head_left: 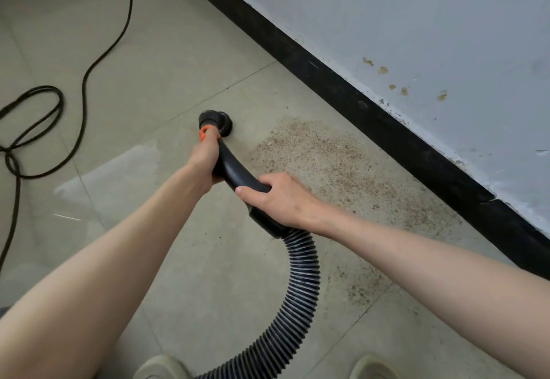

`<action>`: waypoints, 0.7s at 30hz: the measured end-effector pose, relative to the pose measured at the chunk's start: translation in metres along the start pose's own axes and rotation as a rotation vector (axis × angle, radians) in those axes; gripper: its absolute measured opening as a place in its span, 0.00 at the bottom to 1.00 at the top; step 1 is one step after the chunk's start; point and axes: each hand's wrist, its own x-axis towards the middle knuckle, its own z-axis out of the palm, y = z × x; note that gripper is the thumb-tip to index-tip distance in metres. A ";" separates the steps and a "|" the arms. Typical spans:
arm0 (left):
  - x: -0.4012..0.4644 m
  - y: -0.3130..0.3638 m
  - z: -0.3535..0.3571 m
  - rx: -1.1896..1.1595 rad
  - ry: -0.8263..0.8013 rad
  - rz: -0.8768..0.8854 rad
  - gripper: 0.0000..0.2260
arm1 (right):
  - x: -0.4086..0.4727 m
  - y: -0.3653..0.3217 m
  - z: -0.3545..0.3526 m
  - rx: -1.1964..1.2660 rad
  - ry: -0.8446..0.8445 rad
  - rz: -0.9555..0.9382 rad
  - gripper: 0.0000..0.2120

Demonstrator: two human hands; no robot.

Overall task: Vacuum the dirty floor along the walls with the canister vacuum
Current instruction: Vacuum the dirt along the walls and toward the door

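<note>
1. Fingers (262, 183) of the right hand (285, 200) — curled tightly over the black curved handle (235, 170) of the vacuum wand, thumb wrapped round its near side, at the rear end just ahead of the hose joint.
2. Left hand (204, 159) — closed round the front of the same handle, beside the orange collar (204, 133); its fingers are hidden behind the hand and tube, so how they lie cannot be told.
3. Round brush nozzle (213, 119) — black, at the wand's tip, down at the floor (166, 51) just left of the dirt patch.
4. Ribbed hose (300, 289) — black, running from the handle's rear, looping right and then down to the bottom edge between two pale shoes (160, 368).
5. Dirt patch (321, 155) — brownish grit scattered over the beige tiles, alongside the black skirting board (342, 92), thinning toward the lower right.
6. Wall (431, 27) — pale, with chipped, stained spots above the skirting.
7. Power cable (38, 128) — black, lying in loose loops on the floor at left, well apart from the nozzle.
</note>
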 end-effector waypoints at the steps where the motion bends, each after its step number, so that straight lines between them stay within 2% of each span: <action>1: -0.001 -0.002 0.002 -0.005 -0.010 -0.002 0.17 | -0.001 0.002 0.000 -0.001 0.004 0.005 0.18; 10: 0.003 0.014 0.053 0.085 -0.141 0.020 0.19 | 0.004 0.019 -0.020 0.048 0.125 0.086 0.21; 14: 0.010 0.022 0.073 0.151 -0.190 0.027 0.19 | 0.010 0.027 -0.026 0.073 0.192 0.109 0.18; 21: 0.017 0.026 0.103 0.256 -0.223 0.056 0.22 | 0.012 0.041 -0.030 0.161 0.255 0.160 0.19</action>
